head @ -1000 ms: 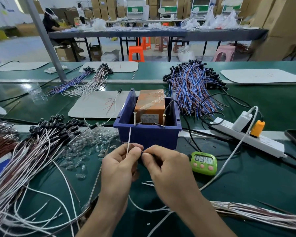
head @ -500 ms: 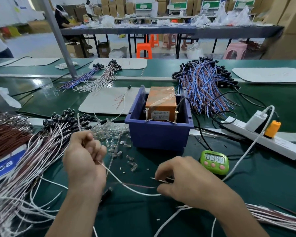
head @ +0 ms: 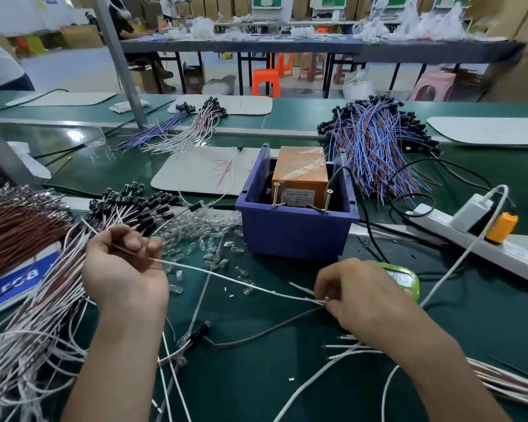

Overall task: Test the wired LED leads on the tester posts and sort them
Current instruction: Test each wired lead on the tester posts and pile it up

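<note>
**Status: testing under way, far from complete.**

Held in front of the blue bin [head: 296, 233], clear of it: one wired LED lead [head: 226, 277], with its white strand stretched between both hands.
- Front-left of the bin: left hand [head: 125, 269], fingers curled and clamped on the strand.
- Front-right of the bin: right hand [head: 360, 303], thumb and forefinger pinched together on the stripped ends.
- No contact with the two tester posts [head: 275, 194] standing inside the bin's front wall, before the orange tester [head: 301, 175].

Cannot tell whether this lead is awaiting test or on its way to a pile.

Stock around the bin:
- Left: a large heap of white-and-brown leads [head: 43, 300].
- Front-right: a smaller run of similar leads [head: 500, 382].
- Behind-right: a blue-and-brown bundle [head: 375, 147].
- Behind-left: a single lead on a white mat [head: 195, 175], possibly a reject.

Cannot tell tested piles from untested ones. Judging by the size of the heap, expect many leads left to touch to the posts and sort.
</note>
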A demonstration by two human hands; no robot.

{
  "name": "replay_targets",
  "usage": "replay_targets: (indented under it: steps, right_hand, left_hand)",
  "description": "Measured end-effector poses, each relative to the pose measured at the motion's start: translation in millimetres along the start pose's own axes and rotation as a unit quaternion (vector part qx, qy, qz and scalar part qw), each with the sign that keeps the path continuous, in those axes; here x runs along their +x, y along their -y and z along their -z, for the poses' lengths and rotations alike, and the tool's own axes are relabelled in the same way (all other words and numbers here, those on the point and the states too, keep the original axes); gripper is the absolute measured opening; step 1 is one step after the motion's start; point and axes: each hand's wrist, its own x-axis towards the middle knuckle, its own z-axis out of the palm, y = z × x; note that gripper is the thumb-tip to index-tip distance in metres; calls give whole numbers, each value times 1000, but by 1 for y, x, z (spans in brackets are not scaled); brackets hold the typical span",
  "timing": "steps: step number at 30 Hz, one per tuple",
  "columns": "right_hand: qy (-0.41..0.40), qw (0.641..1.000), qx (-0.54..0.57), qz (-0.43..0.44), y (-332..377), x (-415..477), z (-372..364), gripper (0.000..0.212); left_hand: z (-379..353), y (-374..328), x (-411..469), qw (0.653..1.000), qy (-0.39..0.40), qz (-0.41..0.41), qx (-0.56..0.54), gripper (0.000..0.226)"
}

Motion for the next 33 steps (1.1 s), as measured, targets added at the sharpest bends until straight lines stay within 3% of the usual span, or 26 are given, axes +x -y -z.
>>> replay_targets:
  steps: [12, 20, 24, 28, 31, 33]
  right_hand:
    - [6, 998, 13, 65, 3, -21, 27, 15]
    - [-160, 970, 123, 133, 5, -25, 35, 24]
    - [-95, 988, 50, 115, 2, -23, 31, 32]
    - [29, 983, 167, 75, -4, -18, 32, 36]
    - [57, 964, 246, 87, -2, -15, 29, 29]
    - [67, 948, 293, 105, -2, -13, 29, 26]
  left_hand:
    - [4, -6, 5, 1000, 6, -4, -26, 33]
    - [2, -4, -3, 998, 61, 20, 30, 28]
    - [-3, -2, -6, 995, 52, 21, 88, 32]
    - [-4, -6, -7, 994, 52, 17, 91, 53]
    - [0, -8, -5, 998, 45, 18, 39, 32]
    - [2, -7, -3, 999, 45, 24, 4, 30]
